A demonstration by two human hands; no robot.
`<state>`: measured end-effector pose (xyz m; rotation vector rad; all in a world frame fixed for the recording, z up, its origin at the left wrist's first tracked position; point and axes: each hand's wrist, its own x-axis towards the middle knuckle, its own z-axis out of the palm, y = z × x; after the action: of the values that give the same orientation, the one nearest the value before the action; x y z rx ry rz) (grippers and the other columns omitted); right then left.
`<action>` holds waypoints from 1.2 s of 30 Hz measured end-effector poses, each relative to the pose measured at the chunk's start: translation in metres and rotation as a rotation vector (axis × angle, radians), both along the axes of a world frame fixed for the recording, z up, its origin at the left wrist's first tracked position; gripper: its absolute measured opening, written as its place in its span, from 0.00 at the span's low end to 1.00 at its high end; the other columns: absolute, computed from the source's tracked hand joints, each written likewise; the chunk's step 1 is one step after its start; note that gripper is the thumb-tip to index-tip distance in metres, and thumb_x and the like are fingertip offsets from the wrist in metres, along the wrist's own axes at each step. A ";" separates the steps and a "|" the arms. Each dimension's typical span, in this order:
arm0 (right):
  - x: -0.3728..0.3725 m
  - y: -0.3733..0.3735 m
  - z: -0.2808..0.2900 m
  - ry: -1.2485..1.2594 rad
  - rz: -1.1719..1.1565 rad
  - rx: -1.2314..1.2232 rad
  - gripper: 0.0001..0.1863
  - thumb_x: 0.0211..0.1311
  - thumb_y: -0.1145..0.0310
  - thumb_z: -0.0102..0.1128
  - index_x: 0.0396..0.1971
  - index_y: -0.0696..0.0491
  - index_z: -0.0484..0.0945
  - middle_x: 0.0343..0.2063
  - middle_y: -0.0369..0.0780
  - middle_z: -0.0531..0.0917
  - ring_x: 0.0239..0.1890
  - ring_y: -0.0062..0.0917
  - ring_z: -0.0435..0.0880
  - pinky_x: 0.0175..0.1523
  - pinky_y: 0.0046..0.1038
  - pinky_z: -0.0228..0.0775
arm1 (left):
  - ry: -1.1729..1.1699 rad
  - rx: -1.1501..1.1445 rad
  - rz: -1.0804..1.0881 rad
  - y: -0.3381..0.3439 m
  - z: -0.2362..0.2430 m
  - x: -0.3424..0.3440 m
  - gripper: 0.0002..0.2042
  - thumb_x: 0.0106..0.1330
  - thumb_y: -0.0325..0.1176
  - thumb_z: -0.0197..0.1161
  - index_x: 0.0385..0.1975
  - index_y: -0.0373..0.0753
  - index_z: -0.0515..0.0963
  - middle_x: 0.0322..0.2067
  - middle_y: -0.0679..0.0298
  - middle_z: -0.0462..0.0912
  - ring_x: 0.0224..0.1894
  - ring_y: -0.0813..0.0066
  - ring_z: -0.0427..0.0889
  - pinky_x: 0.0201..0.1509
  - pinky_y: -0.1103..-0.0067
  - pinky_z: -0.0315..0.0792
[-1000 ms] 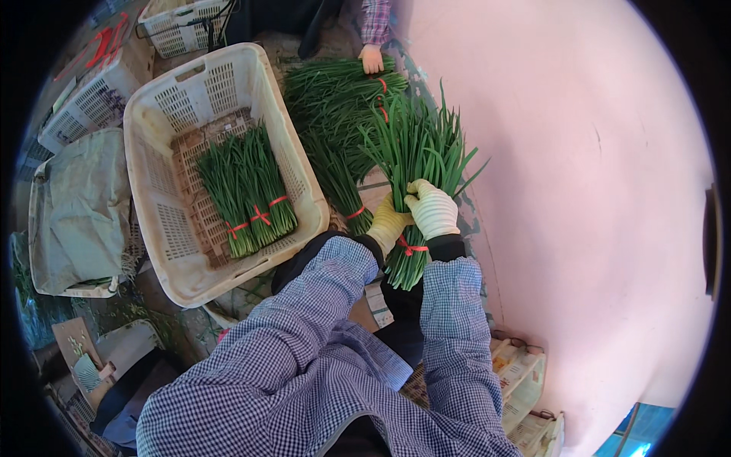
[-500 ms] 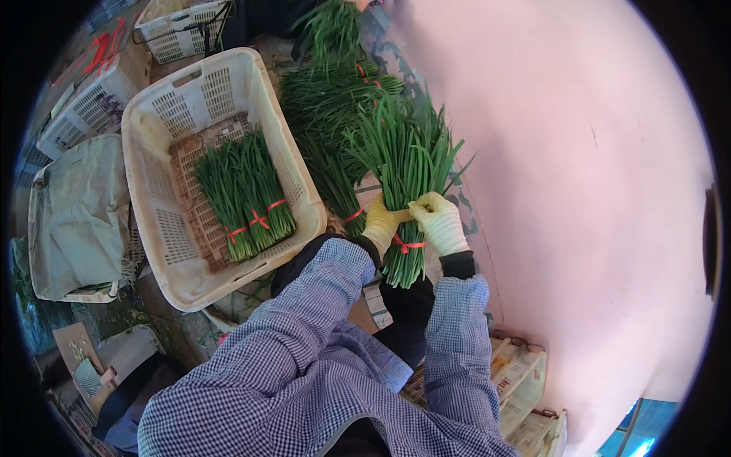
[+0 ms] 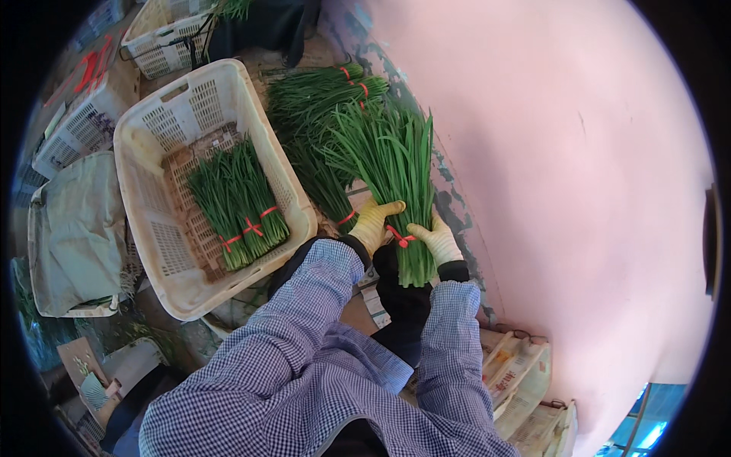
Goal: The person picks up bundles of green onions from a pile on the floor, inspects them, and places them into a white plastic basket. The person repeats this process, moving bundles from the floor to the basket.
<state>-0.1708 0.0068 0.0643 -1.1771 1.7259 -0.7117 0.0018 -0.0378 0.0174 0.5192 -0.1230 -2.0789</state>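
Observation:
A thick bunch of green garlic chives (image 3: 396, 164), tied near its cut ends with a red band, is held upright in front of me. My left hand (image 3: 371, 226), in a pale yellow glove, closes on its left side with the thumb across the stalks. My right hand (image 3: 439, 241), gloved too, grips the right side beside the red knot. Just left of the bunch, another tied bunch of chives (image 3: 329, 186) lies on the floor. Further off are more tied bunches (image 3: 320, 95). The white plastic crate (image 3: 299, 183) on my left contains several tied bunches.
A pink wall (image 3: 556, 167) with a peeling base rises along the right. Behind the crate are a person's dark-clothed legs (image 3: 263, 38) and another white crate (image 3: 164, 38). A cloth-covered crate (image 3: 80, 228) stands far left. White crates (image 3: 525, 373) sit low on the right.
The held bunch has turned and tilted slightly left, and my right hand has slid lower beside the band. The other person's hand and bunch at the top have mostly gone out of view.

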 end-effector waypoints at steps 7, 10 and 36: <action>0.011 0.001 0.005 0.291 -0.007 -0.016 0.44 0.47 0.65 0.78 0.65 0.61 0.65 0.50 0.48 0.83 0.51 0.33 0.83 0.58 0.30 0.73 | -0.284 -0.153 -0.096 0.004 0.014 0.000 0.32 0.59 0.28 0.72 0.63 0.35 0.65 0.56 0.57 0.77 0.57 0.61 0.77 0.61 0.67 0.73; 0.029 0.009 0.011 0.440 -0.006 -0.042 0.46 0.46 0.63 0.79 0.66 0.58 0.65 0.50 0.49 0.83 0.51 0.36 0.84 0.58 0.32 0.74 | -0.378 -0.047 -0.103 0.004 0.016 -0.004 0.33 0.59 0.28 0.73 0.63 0.35 0.63 0.55 0.54 0.77 0.56 0.60 0.78 0.57 0.66 0.76; 0.028 -0.007 -0.007 0.245 -0.133 -0.158 0.31 0.58 0.66 0.68 0.60 0.65 0.72 0.52 0.54 0.82 0.55 0.38 0.81 0.61 0.31 0.70 | -0.379 0.064 0.100 0.003 0.011 0.002 0.26 0.56 0.30 0.73 0.54 0.30 0.72 0.42 0.57 0.84 0.42 0.64 0.83 0.49 0.71 0.76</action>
<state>-0.1430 -0.0002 0.0569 -1.3108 1.9957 -0.8239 0.0038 -0.0344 0.0283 0.9370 -0.2468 -1.8726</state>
